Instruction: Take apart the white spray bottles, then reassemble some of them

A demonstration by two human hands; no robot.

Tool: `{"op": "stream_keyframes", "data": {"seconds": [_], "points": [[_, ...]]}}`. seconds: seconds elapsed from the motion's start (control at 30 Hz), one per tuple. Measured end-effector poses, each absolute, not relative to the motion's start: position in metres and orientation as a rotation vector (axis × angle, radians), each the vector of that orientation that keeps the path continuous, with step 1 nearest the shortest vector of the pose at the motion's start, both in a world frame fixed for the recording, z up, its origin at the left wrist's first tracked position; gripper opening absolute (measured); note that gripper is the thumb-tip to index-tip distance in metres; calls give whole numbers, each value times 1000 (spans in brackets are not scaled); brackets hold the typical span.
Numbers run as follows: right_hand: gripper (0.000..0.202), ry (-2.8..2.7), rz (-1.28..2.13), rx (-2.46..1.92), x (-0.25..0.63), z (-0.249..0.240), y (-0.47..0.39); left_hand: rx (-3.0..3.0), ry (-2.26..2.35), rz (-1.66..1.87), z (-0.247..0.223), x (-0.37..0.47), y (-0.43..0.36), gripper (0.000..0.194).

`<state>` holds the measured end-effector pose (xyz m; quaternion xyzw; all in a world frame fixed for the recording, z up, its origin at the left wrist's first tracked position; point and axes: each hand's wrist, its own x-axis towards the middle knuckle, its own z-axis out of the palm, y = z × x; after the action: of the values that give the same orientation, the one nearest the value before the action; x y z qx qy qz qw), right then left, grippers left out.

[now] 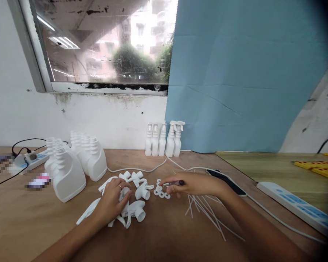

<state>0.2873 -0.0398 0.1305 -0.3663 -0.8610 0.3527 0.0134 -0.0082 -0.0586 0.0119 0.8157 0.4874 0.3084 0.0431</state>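
My left hand (114, 198), a ring on one finger, curls over a white spray trigger head (123, 194) within a loose pile of similar heads. Beside that hand lie another trigger head (143, 190) and one nearer to me (136, 211). My right hand (184, 185) is closed around a thin tool with a dark, rounded end (181, 182); its tip is hidden by the fingers. Just left of those fingers, several small white ring washers (161, 194) lie on the table. Thin white tubes (205, 211) are scattered beneath and beyond my right wrist.
White bottles without heads (68, 182) stand at left. Several spray bottles (162, 142) line the wall. A phone (229, 182) lies behind my right forearm. Power strips (295, 205) sit at both sides, and a white cable (142, 169) crosses the wooden table (158, 240).
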Motion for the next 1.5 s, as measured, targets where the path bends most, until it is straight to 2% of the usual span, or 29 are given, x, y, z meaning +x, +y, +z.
{"op": "stream_keyframes", "data": {"seconds": [0.53, 1.5], "points": [[41, -2856, 973, -971, 287, 133, -37, 2495, 1440, 874, 13, -3, -66, 19], [38, -2839, 995, -1032, 289, 128, -32, 2503, 1418, 844, 12, 0, -70, 25]]}}
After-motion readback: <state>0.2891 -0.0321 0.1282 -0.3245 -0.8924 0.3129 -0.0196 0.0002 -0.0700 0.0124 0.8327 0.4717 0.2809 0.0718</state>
